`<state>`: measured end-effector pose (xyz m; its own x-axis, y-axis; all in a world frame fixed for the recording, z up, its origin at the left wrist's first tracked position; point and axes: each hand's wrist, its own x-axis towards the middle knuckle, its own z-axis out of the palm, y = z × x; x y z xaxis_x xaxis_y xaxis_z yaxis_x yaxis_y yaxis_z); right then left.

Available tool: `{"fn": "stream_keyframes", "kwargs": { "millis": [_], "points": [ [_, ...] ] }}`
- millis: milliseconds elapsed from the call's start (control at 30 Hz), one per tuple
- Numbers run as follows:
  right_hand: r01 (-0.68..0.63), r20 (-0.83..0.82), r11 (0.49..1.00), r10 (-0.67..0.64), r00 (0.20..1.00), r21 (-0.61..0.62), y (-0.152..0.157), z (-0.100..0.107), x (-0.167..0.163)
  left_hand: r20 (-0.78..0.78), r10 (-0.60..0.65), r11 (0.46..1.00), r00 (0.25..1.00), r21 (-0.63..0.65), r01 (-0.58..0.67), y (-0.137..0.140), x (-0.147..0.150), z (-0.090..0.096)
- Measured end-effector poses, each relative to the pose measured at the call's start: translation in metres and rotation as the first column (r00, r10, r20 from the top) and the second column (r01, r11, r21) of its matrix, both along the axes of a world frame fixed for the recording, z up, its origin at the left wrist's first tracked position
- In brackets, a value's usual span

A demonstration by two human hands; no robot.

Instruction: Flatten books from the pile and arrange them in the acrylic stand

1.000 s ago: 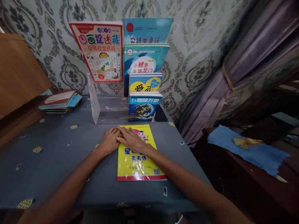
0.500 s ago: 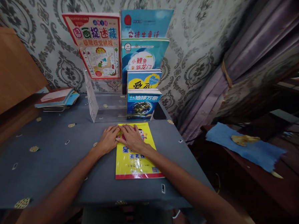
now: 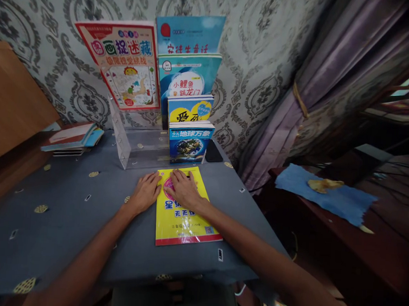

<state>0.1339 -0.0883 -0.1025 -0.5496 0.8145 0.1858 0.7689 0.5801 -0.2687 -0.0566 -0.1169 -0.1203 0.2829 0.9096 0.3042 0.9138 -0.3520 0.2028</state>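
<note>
A yellow book (image 3: 176, 227) with a red bottom edge lies face up near the middle of the desk. My right hand (image 3: 185, 188) rests flat across its upper cover, hiding part of the picture and title, with the fingers stretched out. My left hand (image 3: 146, 193) lies on the cloth along the book's upper left edge, fingers extended and the tips by the corner. Behind the book stands a clear acrylic rack (image 3: 121, 137), which holds a blue book with a globe (image 3: 190, 145), a red-bordered picture book (image 3: 126, 66) and several other upright books.
A stack of books (image 3: 73, 137) lies at the left, by a wooden panel (image 3: 15, 97). A black phone-like slab (image 3: 213, 151) is right of the rack. On a dark red table (image 3: 323, 232) at right lies a blue cloth (image 3: 329, 196). A purple curtain (image 3: 277, 143) hangs beside the wall.
My right hand has slid right across the cover, away from my left hand, uncovering more of the pink picture. The view has shifted slightly to the right.
</note>
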Motion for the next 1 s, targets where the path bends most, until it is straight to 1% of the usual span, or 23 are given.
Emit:
{"fn": "stream_keyframes", "kwargs": {
  "millis": [133,367,467,600,667,733,800,900,1000],
  "points": [
    [0.053,0.028,0.998,-0.052,0.998,-0.034,0.003,0.000,0.008,-0.005,0.001,1.000,1.000,0.002,-0.001,0.000,-0.001,-0.001],
    [0.141,0.075,0.990,-0.140,0.987,-0.014,0.014,-0.005,0.036,-0.026,0.002,1.000,1.000,-0.011,-0.003,0.000,-0.001,0.000],
    [0.177,0.048,0.984,-0.176,0.983,-0.016,0.018,-0.008,0.049,-0.022,0.003,1.000,1.000,-0.010,-0.003,-0.001,0.000,0.001],
    [0.160,-0.054,0.987,-0.162,0.985,-0.033,0.031,-0.011,0.064,-0.020,0.001,1.000,1.000,-0.019,-0.002,-0.001,-0.001,0.001],
    [0.166,-0.114,0.983,-0.175,0.978,-0.083,0.041,-0.013,0.071,-0.021,-0.006,1.000,1.000,-0.028,0.006,-0.001,-0.002,0.001],
    [0.159,-0.185,0.974,-0.188,0.965,-0.163,0.054,-0.015,0.079,-0.013,-0.012,0.999,1.000,-0.033,0.012,0.000,-0.003,0.000],
    [0.101,-0.296,0.967,-0.170,0.940,-0.234,0.064,-0.017,0.088,-0.002,-0.011,1.000,1.000,-0.030,0.011,0.000,-0.003,0.000],
    [0.016,-0.455,0.958,-0.151,0.878,-0.287,0.072,-0.020,0.097,-0.014,-0.024,1.000,1.000,-0.008,0.024,0.002,-0.001,0.001],
    [-0.025,-0.526,0.952,-0.147,0.837,-0.305,0.073,-0.020,0.100,-0.063,-0.065,0.998,0.996,-0.014,0.065,0.006,0.004,0.004]
  ]
}}
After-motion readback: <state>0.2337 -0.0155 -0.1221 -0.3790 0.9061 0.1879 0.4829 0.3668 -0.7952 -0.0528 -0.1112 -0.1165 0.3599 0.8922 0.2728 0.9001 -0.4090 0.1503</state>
